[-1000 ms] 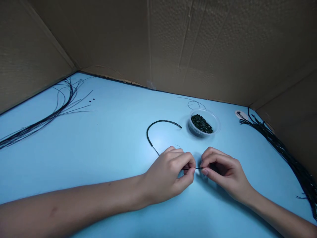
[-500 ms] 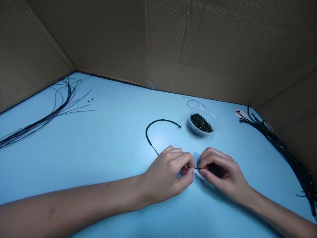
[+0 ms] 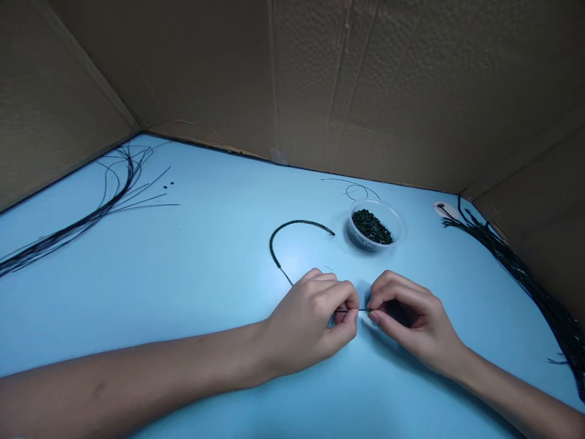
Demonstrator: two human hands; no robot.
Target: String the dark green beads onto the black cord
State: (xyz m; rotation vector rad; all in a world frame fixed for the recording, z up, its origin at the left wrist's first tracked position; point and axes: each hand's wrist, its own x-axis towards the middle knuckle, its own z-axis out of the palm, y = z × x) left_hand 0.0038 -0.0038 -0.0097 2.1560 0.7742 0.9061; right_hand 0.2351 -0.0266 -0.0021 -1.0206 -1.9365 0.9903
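Observation:
My left hand is closed in a pinch on a thin dark cord, whose tip sticks out to the right. Just beyond that, my right hand pinches a tiny dark bead at the cord's tip; how far the bead is on the cord cannot be made out. Behind my left hand the cord comes out as a bare stretch, then runs into a curved strand of dark beads on the table. Past my right hand stands a clear round tub holding many dark green-black beads.
A bundle of loose dark cords lies at the left. Along the right edge is a bundle of beaded strands, beside a pale round disc. A looped cord lies behind the tub. Cardboard walls enclose the blue table.
Almost nothing differs. My right hand has shifted very slightly to the right, and the view has moved a touch. Both pinches hold as before.

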